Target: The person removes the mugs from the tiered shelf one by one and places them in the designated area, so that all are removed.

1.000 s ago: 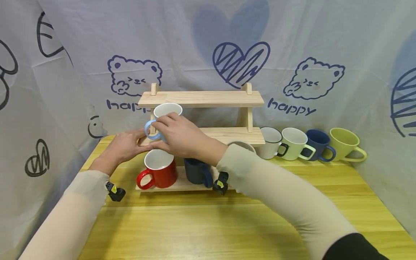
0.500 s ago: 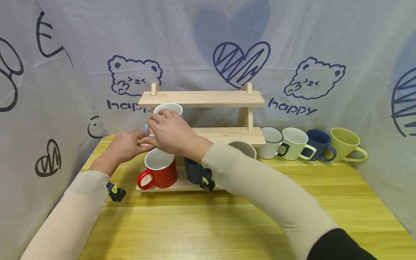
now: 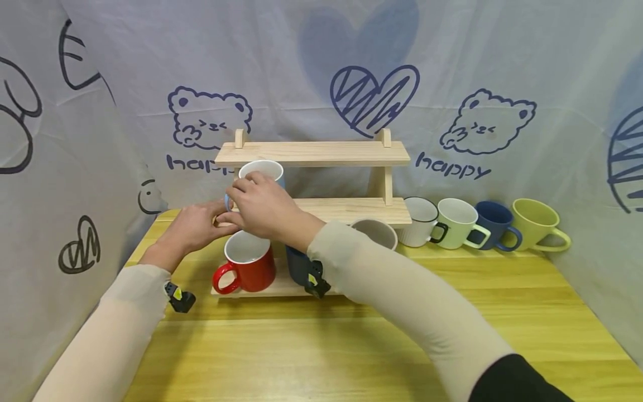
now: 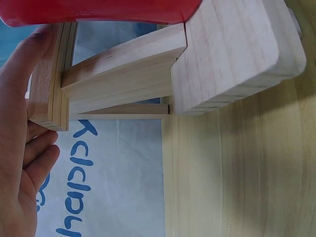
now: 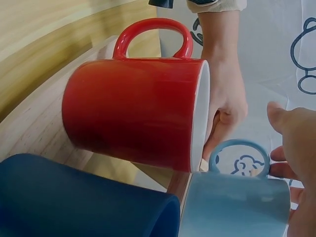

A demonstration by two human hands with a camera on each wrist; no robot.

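Note:
A light blue mug [image 5: 237, 202] with a white inside stands upright at the left end of the wooden rack's middle shelf [image 3: 351, 209]. My right hand [image 3: 263, 204] is over its front, fingers at its rim and handle, thumb spread away from the handle in the right wrist view. With my left hand [image 3: 198, 226] I grip the left end of that shelf, thumb and fingers [image 4: 42, 153] on either side of the board. Directly below, a red mug [image 3: 251, 265] sits on the bottom shelf. Beside it is a dark blue mug [image 3: 297, 265], partly hidden by my right forearm.
A pale grey mug [image 3: 377, 231] shows behind my right sleeve. Right of the rack, a white mug with a black handle [image 3: 419, 223], a pale green mug [image 3: 456, 223], a blue mug [image 3: 492, 223] and a yellow mug [image 3: 533, 223] line the table's back. The rack's top shelf [image 3: 311, 152] overhangs the light blue mug.
My right hand has shifted left and slightly up across the light blue mug, covering more of its handle. The mug stays about where it was. My left hand keeps its grip on the shelf.

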